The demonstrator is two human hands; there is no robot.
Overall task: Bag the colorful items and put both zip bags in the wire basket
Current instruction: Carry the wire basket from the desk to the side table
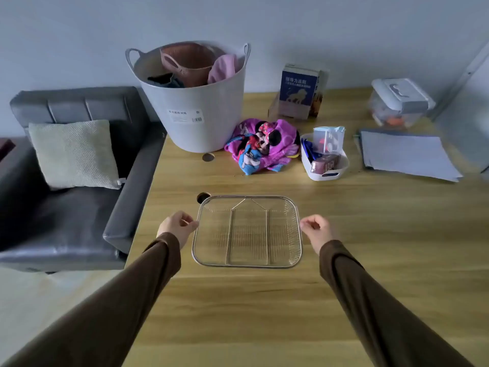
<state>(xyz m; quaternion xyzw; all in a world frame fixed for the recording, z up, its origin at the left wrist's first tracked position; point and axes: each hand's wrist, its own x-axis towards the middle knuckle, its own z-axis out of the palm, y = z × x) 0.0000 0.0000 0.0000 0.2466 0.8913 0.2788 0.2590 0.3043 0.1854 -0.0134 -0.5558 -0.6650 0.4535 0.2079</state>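
An empty wire basket (247,265) lies flat on the wooden table in front of me. My left hand (177,227) is at its left rim and my right hand (317,230) at its right rim. Both have curled fingers, and the fingertips pinch the rim. A crumpled pink and purple cartoon cloth (262,147) lies farther back at the centre. To its right, a small white tray (326,176) holds a clear blue-lidded box (328,139), a dark red packet and blue items. I cannot make out any zip bag for certain.
A large grey tub (195,112) with clothes stands at the back left. A book box (299,91) and a lidded clear container (399,104) stand at the back. Flat grey sheets (407,154) lie on the right. A dark sofa with a cushion (74,154) adjoins the table's left edge.
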